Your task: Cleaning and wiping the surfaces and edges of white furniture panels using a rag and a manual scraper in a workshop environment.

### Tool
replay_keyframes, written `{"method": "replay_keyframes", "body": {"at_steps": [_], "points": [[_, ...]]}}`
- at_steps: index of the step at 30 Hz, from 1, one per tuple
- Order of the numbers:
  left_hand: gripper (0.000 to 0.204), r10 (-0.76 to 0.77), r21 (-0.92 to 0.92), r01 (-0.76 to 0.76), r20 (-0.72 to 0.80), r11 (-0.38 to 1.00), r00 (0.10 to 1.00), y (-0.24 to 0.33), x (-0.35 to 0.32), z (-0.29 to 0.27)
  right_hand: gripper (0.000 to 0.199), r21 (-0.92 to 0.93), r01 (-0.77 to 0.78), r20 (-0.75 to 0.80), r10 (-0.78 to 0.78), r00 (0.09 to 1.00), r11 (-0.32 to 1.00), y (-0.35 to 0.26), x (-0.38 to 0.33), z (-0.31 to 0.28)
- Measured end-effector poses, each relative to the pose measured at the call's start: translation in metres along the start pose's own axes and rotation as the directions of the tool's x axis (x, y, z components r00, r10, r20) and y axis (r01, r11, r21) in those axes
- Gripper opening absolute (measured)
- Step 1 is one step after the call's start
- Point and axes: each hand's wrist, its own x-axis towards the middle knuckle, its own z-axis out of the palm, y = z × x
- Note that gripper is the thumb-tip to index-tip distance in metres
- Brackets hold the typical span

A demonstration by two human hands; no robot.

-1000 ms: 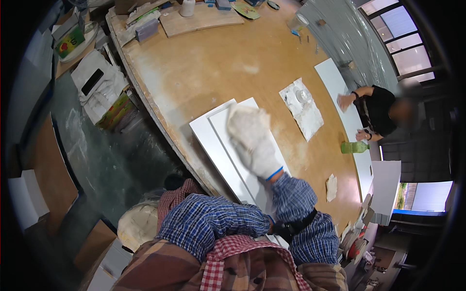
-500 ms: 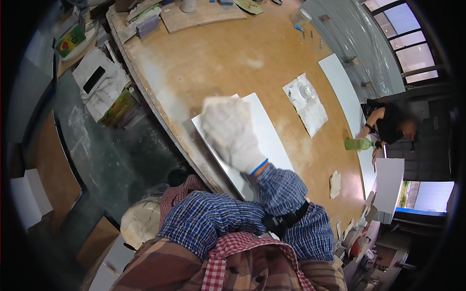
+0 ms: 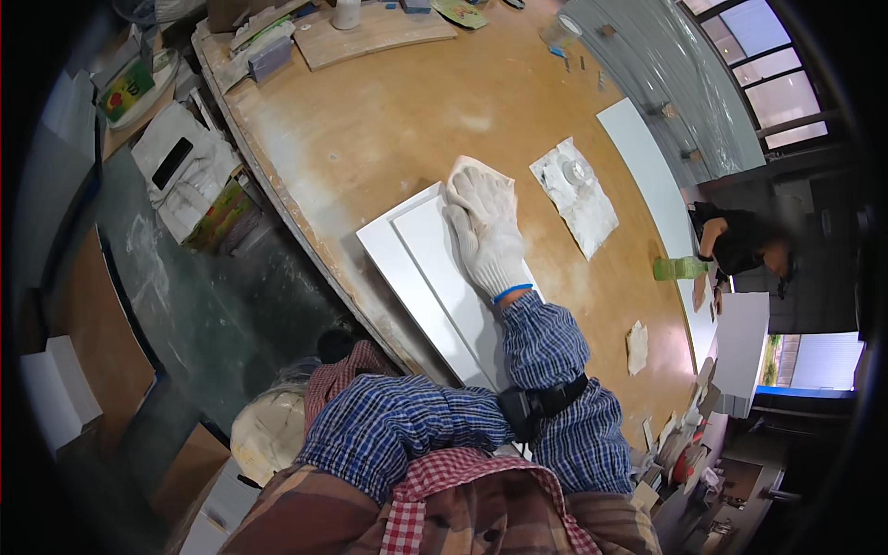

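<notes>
My right hand (image 3: 488, 222), in a white knitted glove with a blue cuff edge, lies palm down near the far end of a white panel (image 3: 435, 240). Under its flattened fingers is a thin pale peach sheet (image 3: 495, 173); cloth or sandpaper, I cannot tell which. The sheet's edge sticks out past the fingertips and over the panel's far right edge. A second white board (image 3: 384, 242) shows beneath the panel, along its left side. My left forearm (image 3: 407, 425), in a blue checked sleeve, crosses to the right; its hand is hidden behind my right arm.
The brown table (image 3: 370, 120) has a dusty left edge. On it lie a crumpled white sheet (image 3: 583, 199) with a clear container, a pale scrap (image 3: 637, 348) and a green bottle (image 3: 680, 268). A person (image 3: 740, 236) leans over a long white panel (image 3: 638, 148) at the right.
My right hand has swept rightward across the far end of the panel, with the pale sheet under it. The panel's left corner now shows. The view has shifted slightly.
</notes>
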Motion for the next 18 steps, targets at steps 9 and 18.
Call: {"method": "replay_keyframes", "body": {"at_steps": [9,18], "points": [[0.026,0.04,-0.01,-0.041,-0.08,0.999,0.996,0.014,-0.013,0.01,0.03,-0.019,-0.009,-0.118,0.006,0.993,1.0,-0.013,-0.031,-0.003],[0.028,0.032,-0.03,-0.015,0.703,0.999,0.71,0.038,0.022,-0.193,0.041,-0.098,-0.464,-0.007,0.466,0.885,0.88,0.006,-0.212,-0.056]]}}
